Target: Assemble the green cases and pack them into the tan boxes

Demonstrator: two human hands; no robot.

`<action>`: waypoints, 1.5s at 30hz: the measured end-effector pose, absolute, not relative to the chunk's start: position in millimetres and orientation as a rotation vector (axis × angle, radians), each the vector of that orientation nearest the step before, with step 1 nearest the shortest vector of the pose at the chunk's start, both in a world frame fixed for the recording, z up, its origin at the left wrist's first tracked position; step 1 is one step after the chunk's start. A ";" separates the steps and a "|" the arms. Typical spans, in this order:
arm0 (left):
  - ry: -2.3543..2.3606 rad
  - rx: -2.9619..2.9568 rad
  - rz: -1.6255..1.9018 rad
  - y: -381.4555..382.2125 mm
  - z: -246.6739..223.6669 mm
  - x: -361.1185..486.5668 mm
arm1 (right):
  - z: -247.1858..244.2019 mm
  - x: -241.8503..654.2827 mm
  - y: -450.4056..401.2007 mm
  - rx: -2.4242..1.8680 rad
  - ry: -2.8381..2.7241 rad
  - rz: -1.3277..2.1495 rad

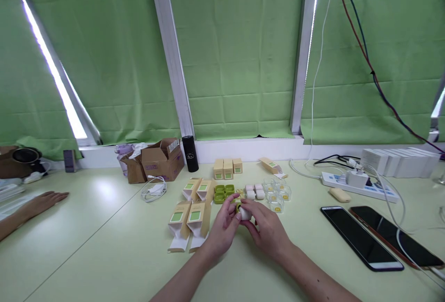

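Between my left hand (222,228) and my right hand (269,230) is a small white rounded piece (245,214) with an olive-green part at its left end. Fingers of both hands close around it, partly hiding the green part. Just beyond stand several olive-green square cups (219,197). Beside them lie small yellowish pieces (239,192), partly behind my fingers. Several white and pale pink blocks (259,194) sit in a cluster farther right. Clear plastic cups (285,192) with yellow centres are grouped to the right of the blocks.
Open kraft boxes (197,216) lie left of my hands; closed small boxes (228,169) stand behind. A cardboard carton (162,160) and black cylinder (189,153) are farther back. Two phones (361,237), a power strip (375,190) and cables occupy the right. Another person's hand (47,201) rests at left.
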State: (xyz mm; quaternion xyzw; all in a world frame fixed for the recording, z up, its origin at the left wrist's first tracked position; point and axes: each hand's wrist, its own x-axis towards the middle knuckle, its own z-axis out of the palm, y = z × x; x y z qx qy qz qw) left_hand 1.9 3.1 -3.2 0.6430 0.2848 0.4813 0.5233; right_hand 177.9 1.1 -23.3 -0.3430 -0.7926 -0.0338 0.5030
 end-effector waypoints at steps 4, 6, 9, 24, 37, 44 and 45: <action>0.676 1.505 1.166 4.8 -5.9 1.2 | -23.2 176.9 0.7 -0.815 -1.925 -0.129; 0.673 1.491 1.171 5.6 -6.9 1.4 | -22.5 176.7 0.4 -0.809 -1.929 -0.145; 0.676 1.473 1.173 6.1 -6.6 2.3 | -21.9 176.8 0.0 -0.799 -1.933 -0.147; 0.747 1.360 1.259 6.4 1.0 11.2 | -15.5 175.3 -4.3 -0.778 -1.935 -0.196; 0.734 1.456 1.227 10.7 -13.7 7.4 | -24.5 175.0 -0.4 -0.829 -1.933 -0.166; 0.722 1.472 1.210 8.7 -9.2 6.8 | -21.0 175.1 -3.9 -0.814 -1.952 -0.127; 0.727 1.474 1.212 8.2 -8.5 6.7 | -21.0 175.1 -3.7 -0.813 -1.946 -0.134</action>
